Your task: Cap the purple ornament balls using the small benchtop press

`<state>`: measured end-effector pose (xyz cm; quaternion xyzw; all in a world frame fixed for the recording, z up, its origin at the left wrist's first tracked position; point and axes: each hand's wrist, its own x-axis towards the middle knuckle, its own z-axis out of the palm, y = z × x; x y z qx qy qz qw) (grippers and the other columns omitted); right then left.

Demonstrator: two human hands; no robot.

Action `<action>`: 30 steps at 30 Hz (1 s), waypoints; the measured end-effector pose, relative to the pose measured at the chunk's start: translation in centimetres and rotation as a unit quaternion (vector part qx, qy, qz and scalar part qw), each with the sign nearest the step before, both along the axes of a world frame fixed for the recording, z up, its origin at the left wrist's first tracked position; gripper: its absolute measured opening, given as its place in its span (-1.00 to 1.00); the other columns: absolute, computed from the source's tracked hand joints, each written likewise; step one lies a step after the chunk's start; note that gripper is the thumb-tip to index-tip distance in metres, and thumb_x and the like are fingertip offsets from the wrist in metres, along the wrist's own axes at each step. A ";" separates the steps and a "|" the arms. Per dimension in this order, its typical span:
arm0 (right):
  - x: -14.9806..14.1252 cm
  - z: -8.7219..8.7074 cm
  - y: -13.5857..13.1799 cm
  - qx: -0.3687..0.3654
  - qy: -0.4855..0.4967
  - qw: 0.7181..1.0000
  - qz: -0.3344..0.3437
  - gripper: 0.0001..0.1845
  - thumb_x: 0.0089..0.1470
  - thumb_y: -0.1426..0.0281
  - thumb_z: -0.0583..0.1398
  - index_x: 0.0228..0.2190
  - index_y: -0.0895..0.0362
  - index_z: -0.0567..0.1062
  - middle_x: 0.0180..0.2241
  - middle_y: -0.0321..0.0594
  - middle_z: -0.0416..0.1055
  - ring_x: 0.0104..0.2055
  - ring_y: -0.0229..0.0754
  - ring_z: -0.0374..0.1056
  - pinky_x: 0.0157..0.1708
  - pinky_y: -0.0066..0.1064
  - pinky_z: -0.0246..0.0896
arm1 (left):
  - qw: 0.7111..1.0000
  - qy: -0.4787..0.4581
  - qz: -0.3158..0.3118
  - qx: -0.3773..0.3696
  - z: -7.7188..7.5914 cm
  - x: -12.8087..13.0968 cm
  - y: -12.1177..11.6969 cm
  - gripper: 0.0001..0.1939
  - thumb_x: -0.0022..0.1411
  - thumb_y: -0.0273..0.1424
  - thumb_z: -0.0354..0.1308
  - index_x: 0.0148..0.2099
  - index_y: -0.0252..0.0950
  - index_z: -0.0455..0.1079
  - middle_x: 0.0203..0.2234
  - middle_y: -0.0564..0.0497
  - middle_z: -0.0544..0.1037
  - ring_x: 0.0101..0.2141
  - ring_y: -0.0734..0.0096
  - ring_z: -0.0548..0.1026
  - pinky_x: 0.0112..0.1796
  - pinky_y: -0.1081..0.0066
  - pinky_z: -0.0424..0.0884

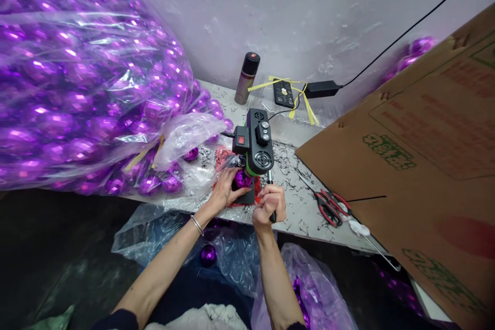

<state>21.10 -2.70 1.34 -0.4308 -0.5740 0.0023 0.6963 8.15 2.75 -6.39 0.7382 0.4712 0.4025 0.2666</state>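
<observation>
My left hand [227,188] is closed around a shiny purple bauble [242,179], thumb below and fingers above. That bauble sits under the head of a black bench machine [260,140] with round vents and a red switch [241,139]. My right hand [269,204] is wrapped around the machine's lever handle [273,216], a metal rod with a black grip. Beneath the machine lies a dark base plate [247,197] on something red. The machine partly hides the top of the bauble.
A big clear bag of purple baubles [85,77] fills the left. A spray can [247,78], a power adapter [320,88] and a dark phone-like slab [283,93] stand or lie at the back. Right are red-handled scissors [330,206] and a cardboard box [421,149]. Black scraps litter the white table [297,206].
</observation>
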 end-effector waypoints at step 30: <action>0.0 5.6 0.0 -0.036 0.031 0.999 0.008 -0.52 0.45 0.32 0.08 -0.56 0.07 0.35 -0.56 -0.36 0.30 -0.47 -0.28 0.31 -0.44 -0.36 0.15 | 0.998 0.025 -0.028 0.050 0.8 -4.2 -6.7 -0.20 0.41 -0.17 0.30 0.54 -0.23 0.09 0.41 -0.36 0.33 0.40 -0.16 0.35 0.34 -0.13 0.36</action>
